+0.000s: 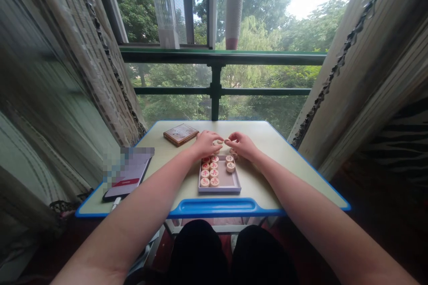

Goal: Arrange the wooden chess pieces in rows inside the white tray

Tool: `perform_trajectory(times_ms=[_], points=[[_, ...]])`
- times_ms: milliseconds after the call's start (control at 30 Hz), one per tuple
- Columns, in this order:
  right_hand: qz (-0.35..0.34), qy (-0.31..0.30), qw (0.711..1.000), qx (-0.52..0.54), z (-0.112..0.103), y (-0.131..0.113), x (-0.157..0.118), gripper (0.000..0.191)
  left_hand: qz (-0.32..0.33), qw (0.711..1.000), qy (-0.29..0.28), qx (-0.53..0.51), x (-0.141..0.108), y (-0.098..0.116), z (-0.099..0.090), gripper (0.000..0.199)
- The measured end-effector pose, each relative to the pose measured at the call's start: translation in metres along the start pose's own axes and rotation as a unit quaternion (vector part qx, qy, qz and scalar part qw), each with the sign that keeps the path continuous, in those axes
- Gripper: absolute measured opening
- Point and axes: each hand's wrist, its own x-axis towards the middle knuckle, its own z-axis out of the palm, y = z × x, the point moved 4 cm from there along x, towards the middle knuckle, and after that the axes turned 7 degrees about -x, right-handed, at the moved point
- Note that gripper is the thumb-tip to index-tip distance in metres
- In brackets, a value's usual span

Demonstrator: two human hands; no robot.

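Observation:
Above the far edge of a shallow box, my left hand is closed with thumb and fingers around a round Chinese chess piece. My right hand faces it, its thumb and index finger pinching another Chinese chess piece. More pieces lie under both hands, partly hidden by the fingers. Inside the box, red-marked pieces stand in two columns at the left. Two dark-marked pieces sit at its right side, with bare box floor beside them.
The box rests on a pale table with a blue rim and a blue pen groove in front. A brown patterned flat box lies at the back left. A dark-edged flat device or case is at the left edge. Railing and window stand behind.

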Motion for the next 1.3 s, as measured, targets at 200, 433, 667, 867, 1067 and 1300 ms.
perform_trajectory(times_ms=[200, 433, 667, 867, 1067, 1300], points=[[0.039, -0.029, 0.976, 0.211, 0.001, -0.009, -0.005, 0.031, 0.065, 0.998, 0.001, -0.017, -0.002, 0.008, -0.005, 0.032], [0.067, -0.066, 0.951, 0.294, 0.005, -0.008, -0.006, 0.038, 0.071, 0.996, 0.050, 0.027, -0.008, 0.016, -0.008, 0.029], [0.057, -0.066, 0.956, 0.282, 0.003, -0.015, -0.009, 0.036, 0.070, 0.990, 0.096, 0.071, -0.011, 0.021, -0.011, 0.029], [0.045, -0.059, 0.973, 0.220, -0.009, -0.014, -0.009, 0.032, 0.072, 0.990, 0.107, 0.063, -0.011, 0.013, -0.016, 0.025], [0.034, -0.219, 0.974, 0.051, -0.024, -0.010, -0.021, 0.029, 0.006, 0.996, 0.090, 0.000, -0.010, -0.003, -0.020, 0.024], [-0.045, -0.318, 0.945, -0.065, -0.029, -0.013, -0.034, 0.094, -0.020, 0.991, 0.108, -0.075, -0.009, -0.009, -0.016, 0.026]])
